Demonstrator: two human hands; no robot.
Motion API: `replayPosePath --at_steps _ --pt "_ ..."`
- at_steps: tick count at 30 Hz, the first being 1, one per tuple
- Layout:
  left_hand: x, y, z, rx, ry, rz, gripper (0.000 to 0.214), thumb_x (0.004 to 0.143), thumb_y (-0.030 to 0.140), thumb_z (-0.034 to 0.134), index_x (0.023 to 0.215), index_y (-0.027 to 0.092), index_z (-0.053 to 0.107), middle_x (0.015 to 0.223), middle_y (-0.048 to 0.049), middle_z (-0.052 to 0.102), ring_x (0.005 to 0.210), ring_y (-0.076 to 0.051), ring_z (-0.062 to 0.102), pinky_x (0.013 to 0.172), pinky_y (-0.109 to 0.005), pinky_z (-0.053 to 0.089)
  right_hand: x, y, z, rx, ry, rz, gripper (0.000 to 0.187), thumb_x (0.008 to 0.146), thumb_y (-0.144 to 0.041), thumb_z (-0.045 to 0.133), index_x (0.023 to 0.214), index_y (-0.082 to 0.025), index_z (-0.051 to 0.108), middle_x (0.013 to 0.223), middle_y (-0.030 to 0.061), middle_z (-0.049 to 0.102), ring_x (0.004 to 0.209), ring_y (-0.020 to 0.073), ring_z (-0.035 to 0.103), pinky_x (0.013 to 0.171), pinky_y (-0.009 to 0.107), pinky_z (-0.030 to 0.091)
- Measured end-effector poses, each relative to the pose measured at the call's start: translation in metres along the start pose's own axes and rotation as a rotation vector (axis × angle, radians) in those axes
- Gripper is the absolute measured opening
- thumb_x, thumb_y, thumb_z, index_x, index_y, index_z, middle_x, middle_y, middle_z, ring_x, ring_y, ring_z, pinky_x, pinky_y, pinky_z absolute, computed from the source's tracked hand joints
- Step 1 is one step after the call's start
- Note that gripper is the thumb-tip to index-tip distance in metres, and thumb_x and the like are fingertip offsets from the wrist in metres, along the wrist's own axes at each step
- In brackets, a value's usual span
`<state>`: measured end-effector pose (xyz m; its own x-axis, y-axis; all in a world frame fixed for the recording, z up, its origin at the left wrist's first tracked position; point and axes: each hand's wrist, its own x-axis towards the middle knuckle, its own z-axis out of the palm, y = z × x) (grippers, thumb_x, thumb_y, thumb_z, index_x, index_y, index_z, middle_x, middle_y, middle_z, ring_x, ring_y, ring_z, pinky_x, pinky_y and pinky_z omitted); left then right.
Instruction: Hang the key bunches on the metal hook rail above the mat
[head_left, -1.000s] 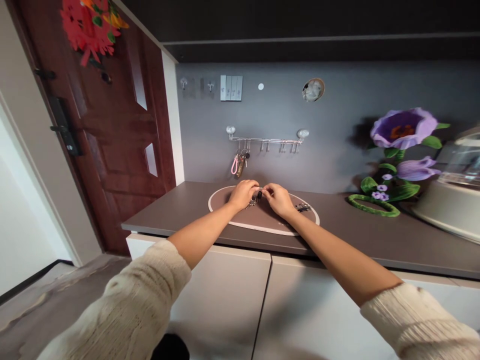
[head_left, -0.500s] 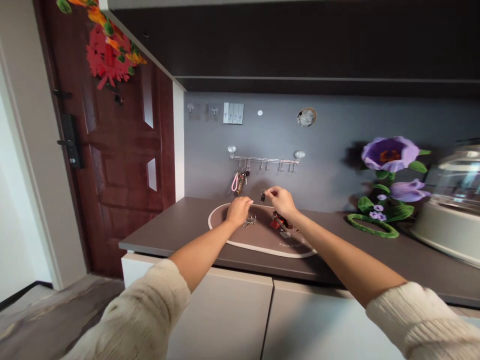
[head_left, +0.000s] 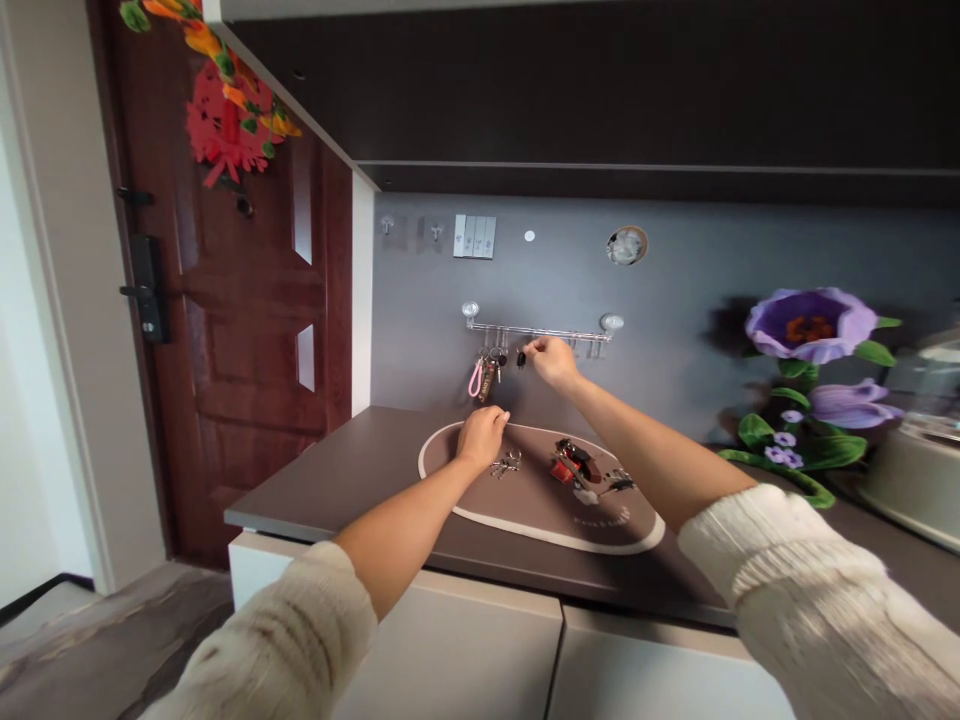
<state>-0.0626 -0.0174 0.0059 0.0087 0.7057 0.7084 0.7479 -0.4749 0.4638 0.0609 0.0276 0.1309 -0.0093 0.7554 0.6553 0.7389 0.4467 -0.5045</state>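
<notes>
My right hand [head_left: 553, 362] pinches a small dark key [head_left: 520, 358] just under the clear hook rail [head_left: 540, 332] on the grey wall. Left of it, several keys with a pink strap [head_left: 475, 378] and a brown tag [head_left: 489, 382] hang from the rail's hooks. Low over the brown oval mat [head_left: 525, 508] is my left hand [head_left: 482, 436], its fingers drawn together; what they hold, if anything, is hidden. Beside that hand lies a bunch of silver keys [head_left: 506, 463]. Further right on the mat is a pile of keys with red and brown holders [head_left: 577, 465].
Purple plush flowers [head_left: 814, 330] and a domed appliance [head_left: 919, 440] stand on the counter at the right. A dark cabinet [head_left: 600, 100] overhangs from above. To the left is a dark red door [head_left: 247, 400]. Light switches [head_left: 475, 237] sit above the rail.
My right hand has risen from above the mat to the hook rail with the key, uncovering the pile of keys. My left hand stays about where it was. The view has shifted slightly.
</notes>
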Motion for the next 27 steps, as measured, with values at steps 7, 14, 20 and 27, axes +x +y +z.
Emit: replayPosePath --at_steps 7,14,20,27 --pt "0.001 0.0 0.001 0.012 0.004 -0.027 0.028 0.087 0.027 0.038 0.071 0.017 0.059 0.073 -0.0035 0.062 0.072 -0.015 0.054 0.066 -0.025 0.034 0.024 -0.008 0.017 -0.097 -0.028 0.008 0.019 0.077 -0.023 0.051 0.08 -0.014 0.067 0.079 0.0066 0.067 0.077 0.0139 0.06 0.069 0.021 0.041" --pt "0.002 -0.001 0.003 0.007 0.001 -0.032 0.028 0.087 0.028 0.038 0.072 0.017 0.059 0.075 -0.0034 0.063 0.073 -0.014 0.054 0.067 -0.025 0.035 0.038 -0.008 0.028 -0.113 -0.031 0.012 0.018 0.076 -0.021 0.052 0.08 -0.015 0.069 0.083 0.0083 0.068 0.081 0.0155 0.062 0.073 0.022 0.043" --pt "0.002 0.0 0.001 0.011 -0.006 -0.04 0.028 0.087 0.028 0.038 0.074 0.017 0.06 0.077 -0.0039 0.063 0.074 -0.015 0.054 0.067 -0.025 0.035 0.042 -0.009 0.032 -0.127 -0.022 0.106 0.017 0.072 -0.02 0.056 0.08 -0.012 0.069 0.082 0.0136 0.068 0.083 0.0214 0.064 0.073 0.027 0.046" --pt "0.002 0.001 0.001 0.026 -0.021 -0.039 0.029 0.087 0.029 0.038 0.073 0.018 0.06 0.077 -0.004 0.064 0.074 -0.015 0.055 0.067 -0.025 0.035 0.05 -0.004 0.039 -0.054 -0.115 0.188 0.016 0.073 -0.014 0.052 0.07 -0.007 0.066 0.056 0.0117 0.064 0.052 0.0174 0.062 0.062 0.027 0.05"
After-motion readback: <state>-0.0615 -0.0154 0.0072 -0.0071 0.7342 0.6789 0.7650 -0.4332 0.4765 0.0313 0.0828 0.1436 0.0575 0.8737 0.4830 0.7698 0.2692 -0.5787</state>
